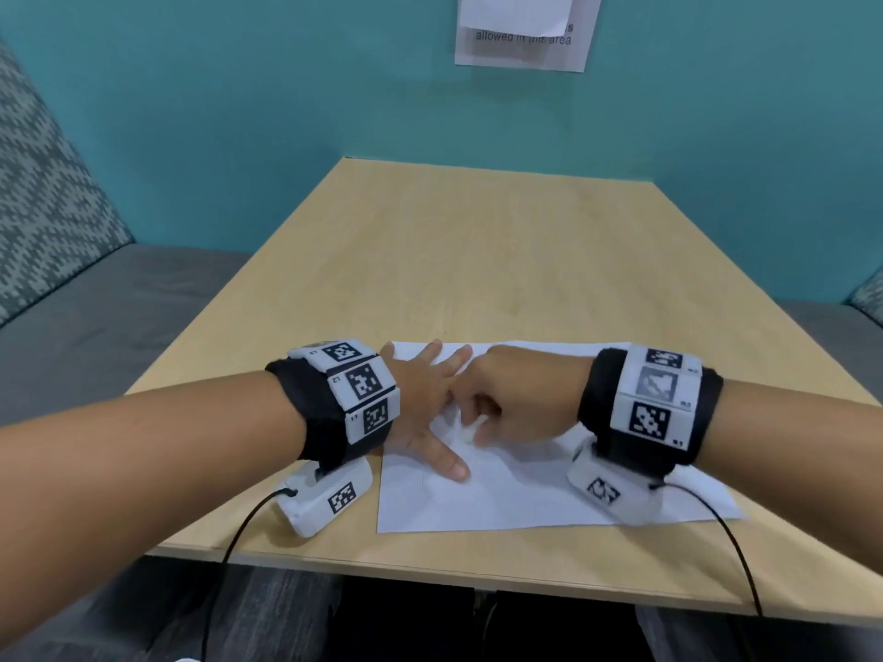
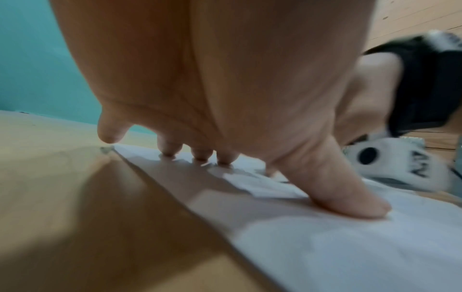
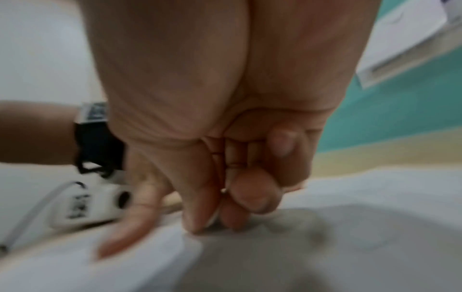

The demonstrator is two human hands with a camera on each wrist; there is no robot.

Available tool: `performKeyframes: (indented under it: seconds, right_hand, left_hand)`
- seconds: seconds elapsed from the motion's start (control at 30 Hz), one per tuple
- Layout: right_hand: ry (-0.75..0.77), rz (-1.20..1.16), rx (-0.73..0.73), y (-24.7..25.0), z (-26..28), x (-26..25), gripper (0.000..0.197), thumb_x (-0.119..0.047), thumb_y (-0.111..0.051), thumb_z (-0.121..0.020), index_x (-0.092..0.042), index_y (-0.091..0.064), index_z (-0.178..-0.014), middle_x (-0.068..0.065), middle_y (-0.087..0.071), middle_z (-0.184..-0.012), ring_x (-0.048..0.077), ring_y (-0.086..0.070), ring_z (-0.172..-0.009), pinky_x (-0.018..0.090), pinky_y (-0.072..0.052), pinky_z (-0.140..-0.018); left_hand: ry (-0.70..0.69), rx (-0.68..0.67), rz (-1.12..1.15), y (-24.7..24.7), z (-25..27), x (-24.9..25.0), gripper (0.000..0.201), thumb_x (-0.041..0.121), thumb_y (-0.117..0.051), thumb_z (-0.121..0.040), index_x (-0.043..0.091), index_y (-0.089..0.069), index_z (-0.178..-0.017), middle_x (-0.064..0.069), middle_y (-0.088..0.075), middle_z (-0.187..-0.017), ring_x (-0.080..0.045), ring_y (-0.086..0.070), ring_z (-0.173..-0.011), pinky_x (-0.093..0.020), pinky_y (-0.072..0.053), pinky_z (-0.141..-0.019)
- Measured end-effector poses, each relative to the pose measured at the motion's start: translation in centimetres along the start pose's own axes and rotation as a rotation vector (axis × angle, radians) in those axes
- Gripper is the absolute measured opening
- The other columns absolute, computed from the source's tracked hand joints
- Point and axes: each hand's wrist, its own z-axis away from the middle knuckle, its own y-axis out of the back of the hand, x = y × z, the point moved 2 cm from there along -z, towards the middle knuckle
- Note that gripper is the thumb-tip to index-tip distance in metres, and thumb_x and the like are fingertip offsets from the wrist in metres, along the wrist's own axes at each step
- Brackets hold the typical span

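A white sheet of paper [image 1: 525, 494] lies near the front edge of the light wooden table [image 1: 478, 255]. My left hand [image 1: 430, 398] lies flat on the sheet's left part, fingers spread, thumb and fingertips pressing the paper [image 2: 325, 247]. My right hand [image 1: 482, 422] sits just right of it with curled fingers. Its thumb and forefinger pinch a small white object [image 1: 470, 431], held down against the sheet. In the right wrist view the object [image 3: 215, 216] barely shows between the fingertips. Faint grey marks [image 3: 317, 237] lie on the paper in front of them.
The teal wall behind the table carries a paper notice [image 1: 523, 31]. Grey upholstered seating [image 1: 119, 303] runs along the left, and more shows at the right. Black cables [image 1: 239, 532] hang from both wrist units over the front table edge.
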Motion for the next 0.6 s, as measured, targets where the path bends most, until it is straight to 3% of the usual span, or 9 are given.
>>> performKeyframes:
  seconds: [0.07, 0.13, 0.27, 0.37, 0.43, 0.5, 0.6]
  right_hand:
    - [-0.12, 0.011, 0.075, 1.3, -0.4, 2.4, 0.006, -0.016, -0.069, -0.078, -0.014, -0.064, -0.081, -0.014, -0.049, -0.064, 0.005, -0.046, -0.059, 0.024, -0.038, -0.063]
    - [-0.18, 0.003, 0.101, 1.5, -0.5, 3.5, 0.008, -0.017, -0.07, -0.078, -0.015, -0.062, -0.078, -0.014, -0.05, -0.063, 0.003, -0.045, -0.057, 0.025, -0.037, -0.062]
    - [-0.036, -0.025, -0.028, -0.2, 0.0, 0.4, 0.011, -0.018, -0.069, -0.079, -0.014, -0.065, -0.088, -0.016, -0.046, -0.065, 0.003, -0.045, -0.061, 0.019, -0.037, -0.059]
    - [-0.147, 0.018, 0.044, 1.4, -0.5, 2.8, 0.006, -0.018, -0.069, -0.078, -0.018, -0.065, -0.083, -0.016, -0.051, -0.065, 0.006, -0.048, -0.062, 0.024, -0.039, -0.065]
    - [-0.203, 0.02, 0.091, 1.9, -0.7, 3.9, 0.005, -0.017, -0.069, -0.077, -0.016, -0.063, -0.077, -0.013, -0.053, -0.064, 0.009, -0.049, -0.06, 0.026, -0.04, -0.065]
    - [-0.138, 0.036, 0.061, 1.1, -0.5, 2.5, 0.007, -0.017, -0.068, -0.077, -0.012, -0.064, -0.081, -0.009, -0.054, -0.066, 0.012, -0.049, -0.062, 0.027, -0.041, -0.063]
    - [-0.033, 0.029, -0.026, 0.0, 0.1, 0.6, 0.009, -0.017, -0.068, -0.079, -0.012, -0.064, -0.085, -0.013, -0.049, -0.065, 0.009, -0.047, -0.062, 0.024, -0.039, -0.062]
  left_hand:
    - [0.0, 0.007, -0.013, 0.0, 0.0, -0.1, 0.116, 0.081, -0.059, -0.072, 0.037, 0.008, -0.156, 0.015, 0.021, -0.163, -0.024, 0.017, -0.151, -0.068, -0.003, -0.114]
    - [0.009, 0.006, -0.018, 0.1, 0.1, 0.0, 0.12, 0.081, -0.06, -0.071, 0.036, 0.014, -0.155, 0.013, 0.022, -0.163, -0.024, 0.016, -0.151, -0.068, -0.005, -0.114]
    - [-0.007, 0.004, 0.001, 0.3, 0.3, 0.1, 0.099, 0.078, -0.062, -0.074, 0.042, -0.015, -0.153, 0.013, 0.02, -0.163, -0.026, 0.018, -0.151, -0.069, -0.003, -0.114]
    - [0.006, -0.012, -0.005, 0.2, 0.1, -0.2, 0.119, 0.082, -0.059, -0.071, 0.038, 0.012, -0.155, 0.014, 0.023, -0.162, -0.023, 0.019, -0.151, -0.068, -0.003, -0.115]
    - [0.023, -0.016, -0.019, 0.0, 0.1, -0.2, 0.124, 0.082, -0.059, -0.071, 0.034, 0.02, -0.154, 0.013, 0.024, -0.162, -0.021, 0.02, -0.151, -0.067, -0.003, -0.115]
    - [0.011, -0.016, 0.001, 0.2, 0.2, -0.1, 0.121, 0.08, -0.061, -0.071, 0.037, 0.015, -0.155, 0.014, 0.024, -0.162, -0.022, 0.02, -0.15, -0.068, -0.001, -0.115]
    - [-0.002, -0.013, 0.027, 0.3, 0.4, 0.0, 0.109, 0.077, -0.063, -0.073, 0.042, -0.001, -0.155, 0.013, 0.022, -0.163, -0.023, 0.021, -0.15, -0.068, 0.0, -0.115]
